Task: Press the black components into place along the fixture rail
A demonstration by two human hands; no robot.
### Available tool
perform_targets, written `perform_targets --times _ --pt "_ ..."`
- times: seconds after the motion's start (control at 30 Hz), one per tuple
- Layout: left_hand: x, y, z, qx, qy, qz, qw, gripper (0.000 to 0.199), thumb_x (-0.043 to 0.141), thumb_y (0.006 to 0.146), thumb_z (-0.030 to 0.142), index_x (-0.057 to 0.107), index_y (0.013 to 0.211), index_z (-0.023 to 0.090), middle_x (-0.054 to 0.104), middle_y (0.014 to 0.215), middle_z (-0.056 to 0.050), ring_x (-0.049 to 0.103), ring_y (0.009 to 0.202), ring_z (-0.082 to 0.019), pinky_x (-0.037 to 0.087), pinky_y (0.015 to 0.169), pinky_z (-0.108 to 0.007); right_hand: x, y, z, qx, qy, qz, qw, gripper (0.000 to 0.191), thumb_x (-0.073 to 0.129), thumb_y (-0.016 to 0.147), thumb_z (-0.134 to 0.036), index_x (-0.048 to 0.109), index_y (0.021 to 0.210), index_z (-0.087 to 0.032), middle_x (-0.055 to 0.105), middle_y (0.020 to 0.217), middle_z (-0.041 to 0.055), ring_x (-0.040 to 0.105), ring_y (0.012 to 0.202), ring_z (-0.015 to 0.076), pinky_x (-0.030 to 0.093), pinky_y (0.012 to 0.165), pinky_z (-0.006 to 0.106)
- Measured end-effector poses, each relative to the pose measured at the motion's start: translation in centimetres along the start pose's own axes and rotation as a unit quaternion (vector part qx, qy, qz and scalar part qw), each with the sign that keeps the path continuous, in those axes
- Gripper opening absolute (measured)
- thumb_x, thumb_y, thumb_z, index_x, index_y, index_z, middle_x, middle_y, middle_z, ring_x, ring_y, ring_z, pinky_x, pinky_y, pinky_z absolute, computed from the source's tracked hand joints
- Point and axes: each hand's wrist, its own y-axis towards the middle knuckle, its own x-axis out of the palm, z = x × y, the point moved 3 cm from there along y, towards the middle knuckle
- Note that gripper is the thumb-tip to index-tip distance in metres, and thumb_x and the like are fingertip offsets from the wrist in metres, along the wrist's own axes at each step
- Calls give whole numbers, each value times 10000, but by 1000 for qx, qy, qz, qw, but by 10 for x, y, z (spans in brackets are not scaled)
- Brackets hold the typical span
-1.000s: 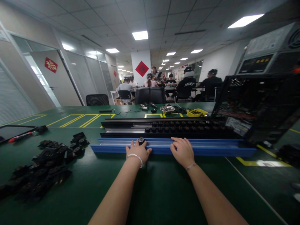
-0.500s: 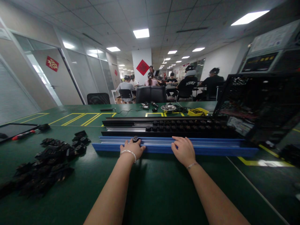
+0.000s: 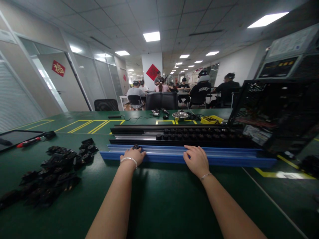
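A long blue channel rail [image 3: 164,155] lies across the table in front of me. My left hand [image 3: 132,156] is over its left part, fingers closed around a small black socket module [image 3: 136,146] that sits in the channel. The module shows just above my fingers; its lower part is hidden. My right hand [image 3: 197,160] grips the same rail right of its middle, fingertips at the far edge and thumb towards the near wall. Beyond it lie black rails [image 3: 129,137], with a row of black socket modules [image 3: 199,136] seated in them.
A heap of black modules [image 3: 59,166] lies at left, with a red-handled screwdriver [image 3: 30,142] behind it. An open computer case [image 3: 274,113] stands at right. Farther back are a metal bowl [image 3: 180,115] and a yellow tray [image 3: 211,120]. Several people sit at tables beyond.
My left hand has slid left along the blue rail, and the black socket module has moved left with it. My right hand keeps its place on the rail. The view has shifted slightly.
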Motion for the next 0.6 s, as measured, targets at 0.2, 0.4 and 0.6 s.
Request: perform_targets --times 0.2,0.4,0.6 --pt "1 8 -14 -4 -6 27 1000 542 289 797 570 501 1237 333 453 1352 -73 417 1207 -310 361 917 -483 -1 0 -1 2 0 0 1000 279 419 801 -264 639 634 -224 650 1072 17 551 1014 185 306 978 432" --pt "-6 2 -14 -32 -20 23 999 521 306 781 564 527 1203 353 486 1324 -58 411 1209 -324 339 930 -519 -1 0 -1 5 -3 0 1000 269 425 802 -270 643 651 -224 646 1082 16 548 1020 186 302 978 431" --pt "-11 1 -22 -71 -23 4 997 545 286 786 557 479 1254 353 428 1376 -43 350 1251 -344 303 939 -569 0 0 0 -2 -6 0 1000 285 416 806 -279 643 642 -228 650 1071 16 548 1008 190 310 963 433"
